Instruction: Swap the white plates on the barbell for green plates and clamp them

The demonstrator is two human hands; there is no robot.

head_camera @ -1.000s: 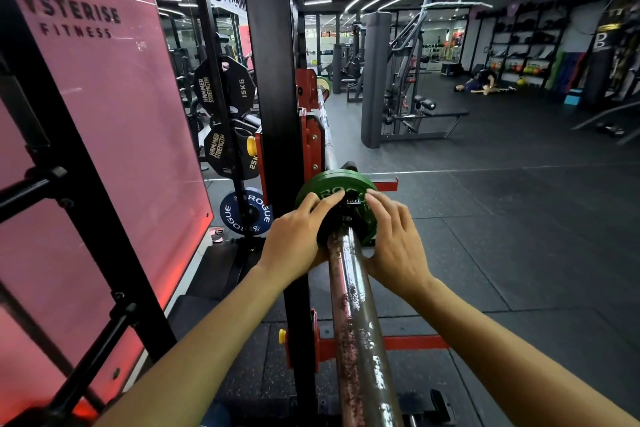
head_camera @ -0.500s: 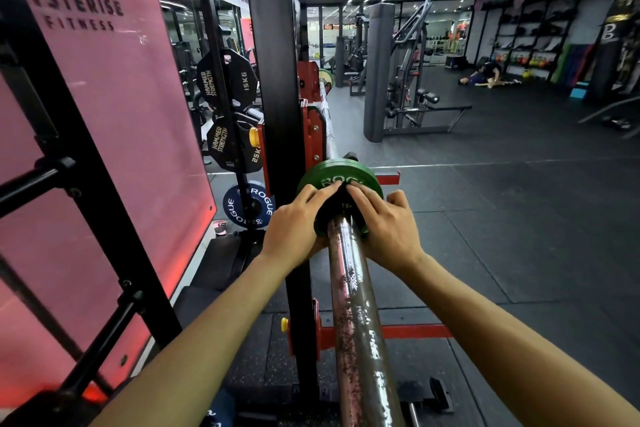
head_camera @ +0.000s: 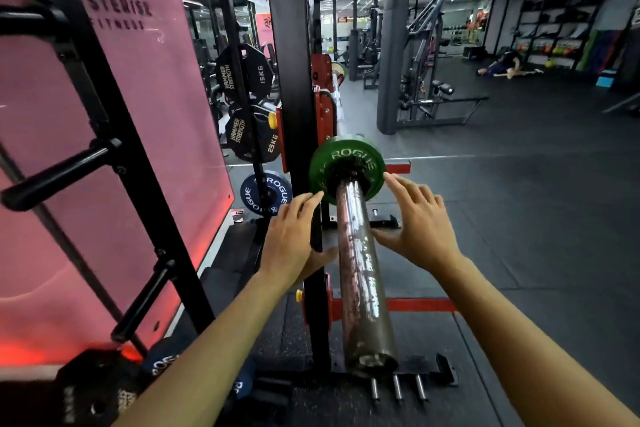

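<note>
A green plate (head_camera: 323, 168) marked ROGUE sits on the barbell sleeve (head_camera: 360, 270), pushed up toward the rack. A black clamp (head_camera: 346, 173) rings the sleeve against the plate's face. The worn steel sleeve runs toward me, its end low in the view. My left hand (head_camera: 294, 239) hovers left of the sleeve, fingers spread, fingertips just below the plate's edge. My right hand (head_camera: 415, 222) is off to the right of the sleeve, fingers apart, holding nothing. No white plate is in view.
The black rack upright (head_camera: 291, 62) with red brackets stands just left of the plate. Black 15 kg and 25 kg plates (head_camera: 242, 73) and a blue plate (head_camera: 265, 194) hang on pegs behind it. Dark plates (head_camera: 100, 392) lie low left. A person lies on the floor far right.
Both hands have let go of the clamp and pulled back from the plate toward me, fingers spreading. The view has tilted and moved closer.
</note>
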